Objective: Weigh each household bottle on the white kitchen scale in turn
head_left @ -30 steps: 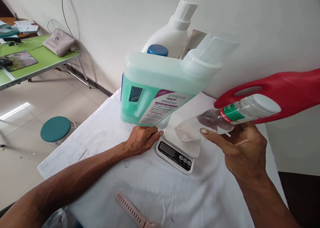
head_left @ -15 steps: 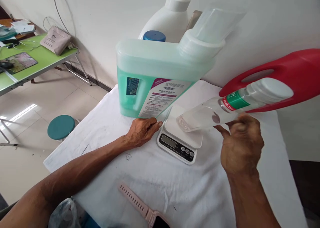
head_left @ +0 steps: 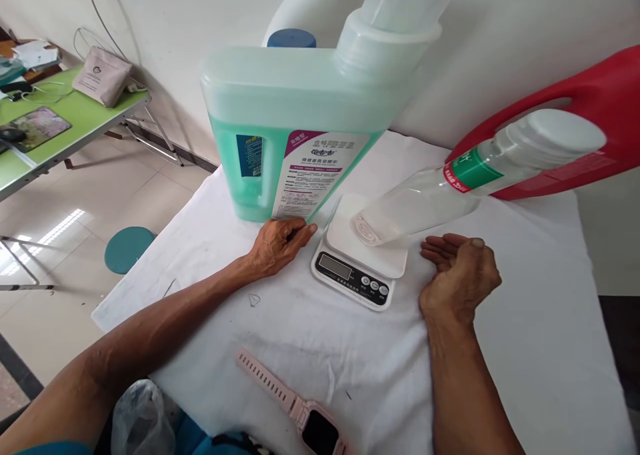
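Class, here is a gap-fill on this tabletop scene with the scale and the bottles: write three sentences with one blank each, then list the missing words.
1. The clear bottle lies with its base on the white ____.
2. The left hand rests at the foot of the jug filled with ____ liquid.
3. The right hand lies open on the cloth, holding ____.

Missing words: scale; green; nothing
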Action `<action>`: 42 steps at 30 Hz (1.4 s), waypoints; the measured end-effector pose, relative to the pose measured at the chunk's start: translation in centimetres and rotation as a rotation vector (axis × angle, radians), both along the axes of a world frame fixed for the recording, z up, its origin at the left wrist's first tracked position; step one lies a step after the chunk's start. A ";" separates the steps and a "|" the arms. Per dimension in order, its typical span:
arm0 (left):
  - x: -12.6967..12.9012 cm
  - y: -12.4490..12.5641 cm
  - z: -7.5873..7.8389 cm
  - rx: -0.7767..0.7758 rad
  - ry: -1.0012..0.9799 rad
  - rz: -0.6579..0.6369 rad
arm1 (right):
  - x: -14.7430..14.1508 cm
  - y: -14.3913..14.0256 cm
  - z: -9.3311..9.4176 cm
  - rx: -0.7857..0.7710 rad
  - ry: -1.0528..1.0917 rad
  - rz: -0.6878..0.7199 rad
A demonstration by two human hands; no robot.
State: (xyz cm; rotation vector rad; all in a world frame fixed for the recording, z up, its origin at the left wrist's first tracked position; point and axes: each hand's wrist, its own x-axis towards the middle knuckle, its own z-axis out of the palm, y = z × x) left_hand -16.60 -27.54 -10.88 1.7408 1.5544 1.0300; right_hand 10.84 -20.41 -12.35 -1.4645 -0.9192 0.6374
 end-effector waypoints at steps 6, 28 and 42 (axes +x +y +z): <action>-0.1 0.0 0.2 -0.010 -0.013 -0.015 | 0.3 0.1 -0.3 -0.001 -0.013 0.017; 0.1 -0.1 0.5 -0.074 -0.049 0.000 | 0.2 -1.2 1.2 0.089 -0.010 0.136; 0.1 0.0 0.7 -0.122 -0.056 0.016 | -5.2 -1.0 7.3 -0.096 -0.311 0.430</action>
